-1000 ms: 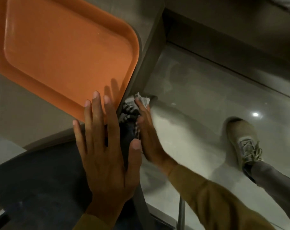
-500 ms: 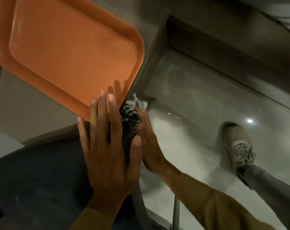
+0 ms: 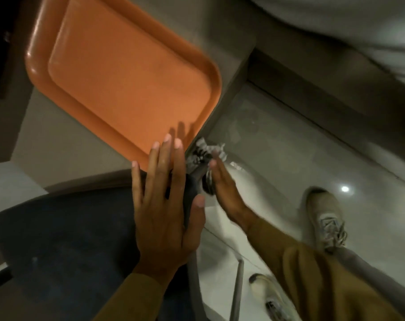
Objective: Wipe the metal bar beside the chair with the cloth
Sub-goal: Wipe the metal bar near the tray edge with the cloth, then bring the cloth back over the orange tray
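**Cloth pressed to the bar by the chair**

Pale, glossy floor (image 3: 301,158) with one bright light spot, dim overall. Grey table (image 3: 64,140) at upper left, carrying an orange tray (image 3: 127,77) whose near corner reaches the table edge. Dark chair seat (image 3: 64,239) at lower left, just below the table.

Left hand (image 3: 164,205) flat and open, fingers spread, resting on the right edge of the chair seat, fingertips overlapping the tray corner; gripping nothing. Right hand (image 3: 224,186) just beside it, palm turned inward, fingers extended, pressing a striped grey-and-white cloth (image 3: 203,156) against the metal bar (image 3: 198,172). Cloth bunched between that palm and the bar, its loose end sticking up beside the table edge. Bar mostly hidden by cloth and hands; whether fingers curl around it cannot be told, blurred here.

Mustard sleeves (image 3: 312,269) on both arms. Two light laced shoes (image 3: 326,218) on the floor at right and bottom. Thin grey chair leg (image 3: 238,288) at bottom centre.
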{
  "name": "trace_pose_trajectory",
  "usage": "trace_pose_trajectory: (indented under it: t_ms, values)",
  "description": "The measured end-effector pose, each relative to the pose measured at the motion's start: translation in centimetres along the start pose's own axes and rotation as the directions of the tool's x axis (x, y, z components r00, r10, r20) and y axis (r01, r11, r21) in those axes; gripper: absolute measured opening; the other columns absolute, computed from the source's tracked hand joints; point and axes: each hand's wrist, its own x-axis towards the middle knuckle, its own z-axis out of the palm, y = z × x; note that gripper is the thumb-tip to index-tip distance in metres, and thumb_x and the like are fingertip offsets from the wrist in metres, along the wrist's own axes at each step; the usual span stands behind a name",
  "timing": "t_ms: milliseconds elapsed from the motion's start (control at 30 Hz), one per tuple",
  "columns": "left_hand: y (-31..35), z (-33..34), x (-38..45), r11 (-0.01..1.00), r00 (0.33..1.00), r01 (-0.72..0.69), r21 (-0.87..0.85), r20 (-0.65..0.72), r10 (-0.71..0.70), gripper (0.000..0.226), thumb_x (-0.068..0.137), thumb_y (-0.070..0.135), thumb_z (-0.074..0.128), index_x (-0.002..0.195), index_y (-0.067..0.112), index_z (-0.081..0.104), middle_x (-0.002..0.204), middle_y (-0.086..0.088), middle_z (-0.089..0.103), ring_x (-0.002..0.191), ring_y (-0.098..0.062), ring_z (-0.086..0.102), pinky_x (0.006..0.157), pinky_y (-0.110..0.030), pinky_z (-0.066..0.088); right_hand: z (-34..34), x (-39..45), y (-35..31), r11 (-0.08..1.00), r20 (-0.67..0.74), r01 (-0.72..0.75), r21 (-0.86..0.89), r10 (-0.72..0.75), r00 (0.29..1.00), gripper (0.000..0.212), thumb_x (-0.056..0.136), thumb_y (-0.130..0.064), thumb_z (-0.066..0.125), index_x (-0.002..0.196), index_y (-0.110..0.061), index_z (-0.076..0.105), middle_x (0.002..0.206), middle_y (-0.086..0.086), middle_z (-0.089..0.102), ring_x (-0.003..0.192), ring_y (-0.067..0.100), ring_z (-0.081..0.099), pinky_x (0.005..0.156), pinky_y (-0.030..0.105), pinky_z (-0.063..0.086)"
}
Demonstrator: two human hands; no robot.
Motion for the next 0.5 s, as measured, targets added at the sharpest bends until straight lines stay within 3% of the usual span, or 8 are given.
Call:
trace_pose_trajectory:
  t_ms: [67,167,233,333,433,500]
  values:
    - [-0.1,-0.1,0.0,1.000,1.000,0.010,-0.006,0.000,-0.010,0.072,0.113,0.050,0.023,0.174,0.010,0.025,0.184,-0.009,0.024,0.173,-0.027,0.019,0.138,-0.065,0.014,-0.3,-4.4,-2.2,0.992,0.062,0.118,-0.036,-0.116,0.991,0.049,0.111,-0.054,0.045,0.156,-0.036,0.053,0.162,-0.015,0.055,0.152,0.006,0.048,0.127,0.034,0.037]
    - [-0.2,0.0,0.0,0.999,1.000,0.015,-0.039,-0.014,-0.016,0.071,0.111,0.043,0.031,0.174,0.012,0.024,0.183,-0.008,0.025,0.172,-0.028,0.022,0.138,-0.065,0.015,-1.8,-7.8,-5.0,0.968,0.142,0.206,-0.146,-0.186,0.972,0.030,0.116,-0.035,0.045,0.137,-0.031,0.066,0.133,-0.011,0.075,0.127,0.009,0.070,0.109,0.034,0.056]
    - [-0.2,-0.1,0.1,0.999,1.000,0.023,-0.038,-0.016,-0.023,0.070,0.112,0.044,0.029,0.175,0.014,0.021,0.183,-0.007,0.025,0.172,-0.028,0.022,0.138,-0.065,0.016,-3.2,-8.4,-6.6,0.942,0.173,0.227,-0.245,-0.188,0.967,0.025,0.116,-0.027,0.046,0.127,-0.025,0.069,0.121,-0.008,0.077,0.115,0.010,0.073,0.100,0.031,0.057]
    - [-0.5,-0.2,-0.1,0.997,0.998,0.046,-0.057,-0.035,-0.048,0.070,0.111,0.041,0.034,0.174,0.011,0.024,0.183,-0.007,0.027,0.172,-0.027,0.022,0.140,-0.060,0.015,-4.9,-8.8,-9.2,0.967,0.121,0.096,-0.237,-0.069,0.990,0.025,0.116,-0.024,0.046,0.121,-0.022,0.071,0.117,-0.001,0.079,0.116,0.017,0.074,0.096,0.031,0.058]
    - [-0.5,-0.5,-0.1,0.991,0.996,0.072,-0.115,-0.046,-0.077,0.070,0.112,0.041,0.037,0.174,0.010,0.024,0.183,-0.004,0.026,0.172,-0.025,0.022,0.142,-0.052,0.014,-6.4,-9.5,-12.4,0.994,0.101,-0.092,-0.053,0.097,0.990,0.035,0.114,-0.031,0.045,0.125,-0.017,0.075,0.123,0.012,0.080,0.123,0.041,0.072,0.099,0.046,0.059]
    - [-0.4,-0.4,-0.1,0.986,0.993,0.107,-0.129,-0.029,-0.112,0.073,0.112,0.046,0.040,0.175,0.012,0.023,0.183,-0.001,0.026,0.171,-0.019,0.023,0.141,-0.047,0.018,-7.2,-10.4,-15.6,0.987,0.102,-0.147,0.068,0.140,0.985,0.053,0.111,-0.043,0.040,0.138,-0.011,0.072,0.133,0.016,0.077,0.129,0.040,0.070,0.107,0.045,0.055]
